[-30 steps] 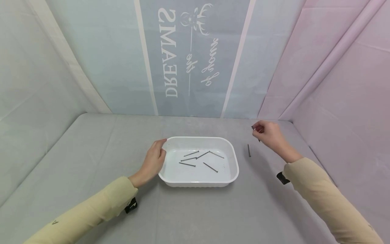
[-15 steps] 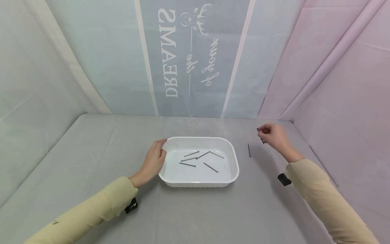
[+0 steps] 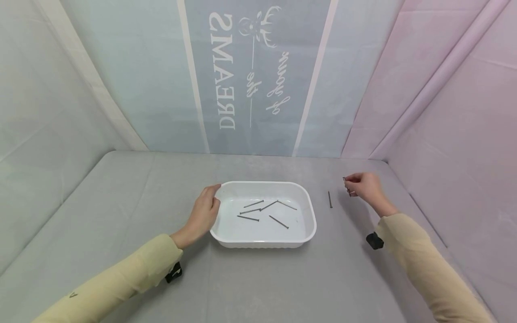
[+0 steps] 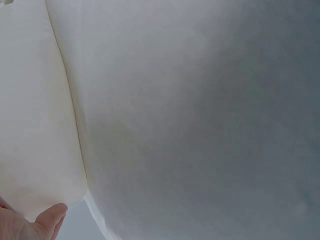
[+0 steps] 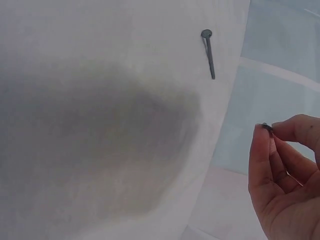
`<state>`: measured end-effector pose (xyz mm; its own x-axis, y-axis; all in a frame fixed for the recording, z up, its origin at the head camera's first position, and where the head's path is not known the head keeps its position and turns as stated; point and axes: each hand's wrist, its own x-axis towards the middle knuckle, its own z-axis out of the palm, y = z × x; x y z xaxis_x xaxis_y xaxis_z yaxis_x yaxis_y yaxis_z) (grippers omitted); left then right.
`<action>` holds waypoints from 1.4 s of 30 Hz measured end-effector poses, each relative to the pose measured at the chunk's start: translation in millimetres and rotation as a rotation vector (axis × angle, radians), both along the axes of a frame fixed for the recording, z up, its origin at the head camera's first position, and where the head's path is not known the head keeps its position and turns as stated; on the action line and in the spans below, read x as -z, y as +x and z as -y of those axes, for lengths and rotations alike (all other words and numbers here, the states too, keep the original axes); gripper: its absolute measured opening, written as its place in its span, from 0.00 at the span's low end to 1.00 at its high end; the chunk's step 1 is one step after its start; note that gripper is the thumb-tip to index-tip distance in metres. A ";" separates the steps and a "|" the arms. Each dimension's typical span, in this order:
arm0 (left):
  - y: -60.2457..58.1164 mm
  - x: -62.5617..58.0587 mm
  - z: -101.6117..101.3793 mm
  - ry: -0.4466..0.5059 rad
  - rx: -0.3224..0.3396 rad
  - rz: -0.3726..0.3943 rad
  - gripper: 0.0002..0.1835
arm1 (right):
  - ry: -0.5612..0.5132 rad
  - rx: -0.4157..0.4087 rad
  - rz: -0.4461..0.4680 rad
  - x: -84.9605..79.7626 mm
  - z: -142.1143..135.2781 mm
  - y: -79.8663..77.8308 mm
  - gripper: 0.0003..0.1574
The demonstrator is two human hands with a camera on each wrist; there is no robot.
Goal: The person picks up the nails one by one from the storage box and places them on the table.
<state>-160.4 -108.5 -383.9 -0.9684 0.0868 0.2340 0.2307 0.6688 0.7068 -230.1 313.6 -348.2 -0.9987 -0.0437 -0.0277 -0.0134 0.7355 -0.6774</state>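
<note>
A white rectangular tray (image 3: 262, 245) sits mid-table with several nails (image 3: 279, 221) lying loose on its floor. At its left end my left hand (image 3: 200, 215) holds the rim. In the left wrist view only part of that hand (image 4: 35, 227) shows, at the bottom left corner. My right hand (image 3: 366, 186) is over the table to the right of the tray, pinching a nail (image 3: 345, 180) between thumb and fingertips. Its head end (image 5: 268, 128) peeks out of the pinch in the right wrist view. One more nail (image 3: 330, 199) lies on the table between tray and right hand.
A grey cloth covers the table (image 3: 258, 282). Behind it rises a fabric backdrop (image 3: 258, 134) with printed lettering, and pale cloth walls (image 3: 464, 148) close in both sides. A dark wrist device (image 3: 375, 241) hangs under the right sleeve.
My right hand has drawn slightly right and then down toward the near side, still pinching the nail, which has turned in the fingers. The left hand and tray have stayed put.
</note>
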 end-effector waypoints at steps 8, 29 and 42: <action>-1.3 1.5 2.9 0.002 0.011 -0.005 0.22 | -0.019 0.036 0.079 14.2 -2.4 -4.5 0.21; -4.4 -0.3 8.1 0.014 0.030 -0.002 0.22 | 0.024 0.126 0.151 32.1 2.4 -13.2 0.20; -6.1 -1.2 10.3 0.014 0.035 -0.005 0.22 | 0.082 0.109 0.178 28.0 6.0 -13.8 0.17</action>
